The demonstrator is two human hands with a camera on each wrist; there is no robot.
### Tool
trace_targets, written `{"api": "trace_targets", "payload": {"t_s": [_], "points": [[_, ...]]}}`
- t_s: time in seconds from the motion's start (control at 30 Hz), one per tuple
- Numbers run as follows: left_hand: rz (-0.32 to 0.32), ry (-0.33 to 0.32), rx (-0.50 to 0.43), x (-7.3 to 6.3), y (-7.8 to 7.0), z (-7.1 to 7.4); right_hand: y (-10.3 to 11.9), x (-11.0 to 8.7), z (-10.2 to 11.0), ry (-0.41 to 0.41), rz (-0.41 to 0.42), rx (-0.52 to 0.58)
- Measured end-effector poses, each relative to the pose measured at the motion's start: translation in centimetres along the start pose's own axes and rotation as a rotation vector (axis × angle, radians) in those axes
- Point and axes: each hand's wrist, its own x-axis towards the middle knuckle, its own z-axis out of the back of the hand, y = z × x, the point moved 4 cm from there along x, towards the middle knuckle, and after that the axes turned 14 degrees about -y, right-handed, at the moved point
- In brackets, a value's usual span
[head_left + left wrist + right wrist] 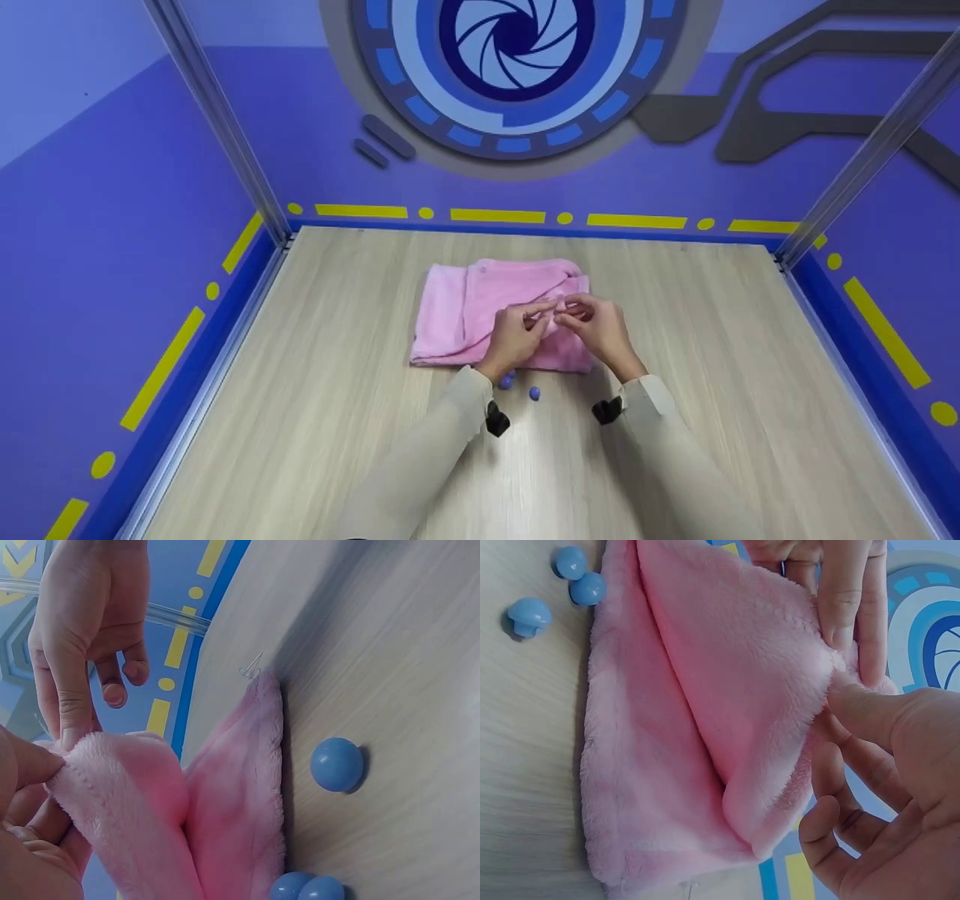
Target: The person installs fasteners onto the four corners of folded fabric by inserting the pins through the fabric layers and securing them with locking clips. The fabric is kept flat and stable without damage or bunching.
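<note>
A folded pink fleece cloth [448,309] lies on the table, one layer lifted by its edge. My left hand [514,339] pinches that raised edge between thumb and fingers. Right beside it, my right hand [604,334] pinches the same edge with thumb and forefinger, its other fingers loosely bent, as the right wrist view shows. The two hands' fingertips almost meet at the fold. Anything small between them is hidden by the fingers and plush.
Close to the cloth's near edge lie a blue mushroom-shaped piece [529,617] and two more blue pieces [588,589] side by side. A thin wire-like item [253,667] shows by the cloth's corner. Blue panels [112,247] wall the wooden table [300,420].
</note>
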Motion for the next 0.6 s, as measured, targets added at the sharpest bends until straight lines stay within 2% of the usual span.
{"api": "trace_targets", "payload": {"t_s": [0.6], "points": [[-0.012, 0.069, -0.049, -0.43, 0.19, -0.13, -0.22, 0.15, -0.25, 0.054, 0.006, 0.013]]}}
